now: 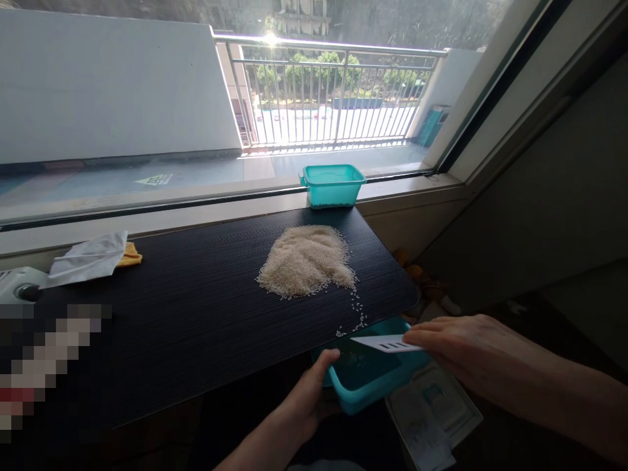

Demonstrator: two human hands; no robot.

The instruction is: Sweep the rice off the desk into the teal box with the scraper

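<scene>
A mound of white rice (307,261) lies on the dark tabletop (196,301), with a thin trail of grains running from it to the front edge. Just below that edge, my left hand (308,391) grips a teal plastic container (366,396) by its left side, thumb over the rim. A few pale grains show inside it. My right hand (461,350) pinches a flat white piece with dark slots or marks (383,343); its exact kind is unclear. This piece hovers over the container's opening, its tip pointing left toward the table edge.
Another teal container (336,190) stands at the table's back right corner by the window sill. At the left lie a white sheet (88,258), a yellow cloth (130,255) and a white device (19,284). Below right is a pale box (432,418).
</scene>
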